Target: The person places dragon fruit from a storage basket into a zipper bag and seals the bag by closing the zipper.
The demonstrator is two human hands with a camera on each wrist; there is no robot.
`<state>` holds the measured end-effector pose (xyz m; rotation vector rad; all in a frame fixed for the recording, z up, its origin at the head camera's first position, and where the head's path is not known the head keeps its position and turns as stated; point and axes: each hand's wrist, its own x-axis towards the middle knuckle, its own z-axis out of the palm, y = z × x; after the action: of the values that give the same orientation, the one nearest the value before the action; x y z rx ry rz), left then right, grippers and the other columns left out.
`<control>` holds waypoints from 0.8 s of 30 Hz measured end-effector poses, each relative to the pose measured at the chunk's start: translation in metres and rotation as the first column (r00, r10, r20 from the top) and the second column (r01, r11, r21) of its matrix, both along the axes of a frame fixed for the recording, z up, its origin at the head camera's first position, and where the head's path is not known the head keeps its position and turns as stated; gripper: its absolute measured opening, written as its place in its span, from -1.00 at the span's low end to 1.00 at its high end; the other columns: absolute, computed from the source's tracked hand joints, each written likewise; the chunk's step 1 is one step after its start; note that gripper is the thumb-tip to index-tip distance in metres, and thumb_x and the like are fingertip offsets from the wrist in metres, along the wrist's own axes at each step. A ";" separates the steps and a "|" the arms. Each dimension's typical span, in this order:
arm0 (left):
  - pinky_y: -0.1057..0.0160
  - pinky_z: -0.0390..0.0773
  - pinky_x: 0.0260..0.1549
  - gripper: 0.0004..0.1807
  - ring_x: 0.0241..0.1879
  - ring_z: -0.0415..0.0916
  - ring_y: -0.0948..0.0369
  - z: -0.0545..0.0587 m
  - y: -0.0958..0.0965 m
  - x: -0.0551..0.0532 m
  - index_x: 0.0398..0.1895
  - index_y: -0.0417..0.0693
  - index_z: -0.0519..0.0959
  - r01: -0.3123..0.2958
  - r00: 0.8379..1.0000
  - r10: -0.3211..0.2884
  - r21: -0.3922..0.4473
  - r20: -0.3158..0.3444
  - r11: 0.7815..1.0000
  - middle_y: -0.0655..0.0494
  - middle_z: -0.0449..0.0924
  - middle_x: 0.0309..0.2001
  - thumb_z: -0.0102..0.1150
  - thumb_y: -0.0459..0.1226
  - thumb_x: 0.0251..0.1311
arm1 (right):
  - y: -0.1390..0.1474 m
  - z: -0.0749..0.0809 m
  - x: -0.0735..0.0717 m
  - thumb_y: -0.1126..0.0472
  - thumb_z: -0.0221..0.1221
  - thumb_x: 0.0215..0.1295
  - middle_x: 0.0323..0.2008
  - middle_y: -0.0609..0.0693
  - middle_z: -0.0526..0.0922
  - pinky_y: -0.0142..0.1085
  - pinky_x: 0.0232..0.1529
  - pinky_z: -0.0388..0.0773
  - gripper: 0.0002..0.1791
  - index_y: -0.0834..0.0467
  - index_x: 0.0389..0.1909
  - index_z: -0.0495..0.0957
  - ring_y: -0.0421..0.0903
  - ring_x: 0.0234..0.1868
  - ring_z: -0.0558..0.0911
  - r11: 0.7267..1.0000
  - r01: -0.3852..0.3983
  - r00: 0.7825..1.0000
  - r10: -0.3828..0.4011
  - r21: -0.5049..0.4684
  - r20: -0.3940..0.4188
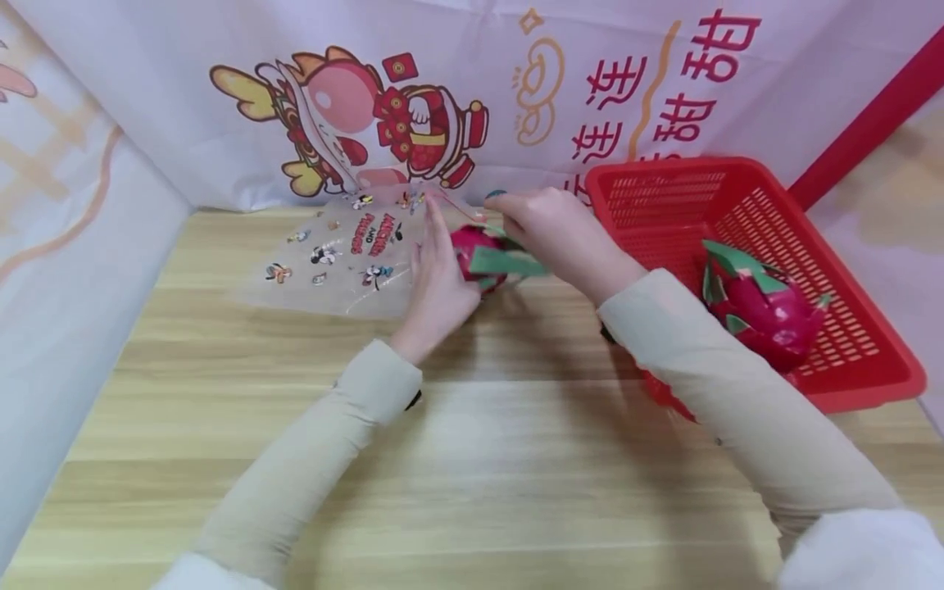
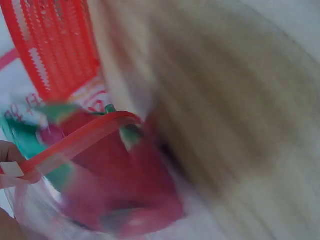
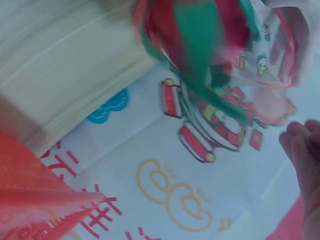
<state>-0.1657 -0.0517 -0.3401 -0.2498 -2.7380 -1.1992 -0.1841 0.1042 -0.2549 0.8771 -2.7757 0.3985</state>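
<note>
A clear zip bag (image 1: 332, 258) with cartoon prints lies at the back of the table, its red zip edge (image 2: 75, 137) facing right. In its mouth sits a magenta dragon fruit (image 1: 466, 246) with green leaves, one jutting out to the right. My left hand (image 1: 442, 283) pinches the bag's edge beside a white slider (image 2: 11, 169), fingers pointing away from me. Above and right of the fruit, my right hand (image 1: 553, 238) hovers with bent fingers close together. In the right wrist view these fingers (image 3: 300, 145) stand apart from fruit and bag, with nothing visible in them.
A red plastic basket (image 1: 903, 360) stands at the right, holding another dragon fruit (image 1: 782, 319). Behind the table (image 1: 472, 492) hangs a white printed cloth (image 1: 516, 49), and a similar one bounds the left side.
</note>
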 end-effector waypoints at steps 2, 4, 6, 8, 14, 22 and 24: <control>-0.17 -0.29 0.48 0.29 0.55 -0.41 0.12 -0.008 0.000 0.000 0.48 -0.10 -0.57 -0.002 1.000 0.002 -0.007 0.012 1.000 0.01 -0.53 0.55 0.23 -0.50 -0.10 | 0.000 -0.005 -0.005 0.25 0.12 0.33 -0.11 0.14 0.72 -0.14 0.01 0.64 -0.66 0.17 0.10 0.58 0.05 -0.19 0.70 1.000 0.006 0.997 -0.007 0.014 0.072; -0.17 -0.26 0.48 0.26 0.55 -0.39 0.13 -0.014 0.000 0.001 0.48 -0.10 -0.55 -0.006 1.000 0.006 -0.021 0.017 1.000 0.03 -0.51 0.56 0.15 -0.55 -0.12 | 0.002 -0.012 -0.009 0.21 0.13 0.32 -0.16 0.14 0.73 -0.17 -0.04 0.66 -0.62 0.13 0.15 0.55 0.03 -0.27 0.70 0.999 0.032 0.988 -0.037 0.036 0.153; -0.18 -0.28 0.48 0.26 0.55 -0.41 0.13 -0.016 0.000 0.003 0.48 -0.07 -0.56 -0.009 1.000 0.009 -0.015 0.027 1.000 0.06 -0.51 0.56 0.14 -0.56 -0.11 | 0.005 -0.019 -0.011 0.13 0.16 0.30 -0.12 0.13 0.72 -0.18 -0.06 0.67 -0.54 0.10 0.22 0.49 0.01 -0.25 0.71 0.995 0.052 0.969 -0.070 0.081 0.239; -0.17 -0.28 0.48 0.26 0.55 -0.41 0.13 -0.014 0.001 0.004 0.48 -0.05 -0.56 -0.013 0.999 0.014 -0.009 0.033 1.000 0.07 -0.51 0.56 0.15 -0.55 -0.09 | 0.008 -0.028 -0.012 0.02 0.20 0.27 -0.09 0.13 0.70 -0.18 -0.07 0.67 -0.44 0.09 0.27 0.43 0.00 -0.20 0.71 0.988 0.054 0.941 -0.100 0.148 0.324; -0.16 -0.28 0.48 0.28 0.55 -0.42 0.14 -0.010 0.006 0.003 0.48 0.01 -0.60 0.001 0.998 0.000 -0.026 0.065 1.000 0.09 -0.51 0.56 0.19 -0.51 -0.06 | 0.012 -0.047 -0.008 -0.16 0.26 0.14 0.06 0.11 0.57 -0.19 -0.07 0.67 -0.22 0.12 0.33 0.32 -0.03 -0.09 0.62 0.966 0.040 0.862 -0.163 0.256 0.481; -0.15 -0.29 0.49 0.28 0.55 -0.41 0.15 -0.009 0.006 -0.001 0.48 0.03 -0.58 -0.003 0.998 0.005 -0.022 0.065 1.000 0.09 -0.47 0.56 0.22 -0.47 -0.03 | 0.016 -0.049 -0.003 -0.19 0.32 0.05 0.27 0.12 0.37 -0.10 0.04 0.63 0.06 -0.10 0.51 -0.03 0.03 0.15 0.46 0.950 0.100 0.783 -0.259 0.296 0.565; -0.15 -0.28 0.49 0.27 0.55 -0.40 0.13 -0.009 0.006 -0.001 0.49 0.00 -0.57 -0.001 0.998 0.003 -0.026 0.060 1.000 0.07 -0.45 0.57 0.23 -0.46 -0.03 | 0.016 -0.051 -0.002 -0.18 0.35 0.01 0.27 0.12 0.35 -0.09 0.02 0.64 0.11 -0.16 0.51 -0.11 0.04 0.16 0.45 0.949 0.118 0.762 -0.276 0.294 0.586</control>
<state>-0.1664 -0.0456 -0.3492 -0.2168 -2.8060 -1.1910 -0.1859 0.1202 -0.3062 0.5400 -3.5577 0.3693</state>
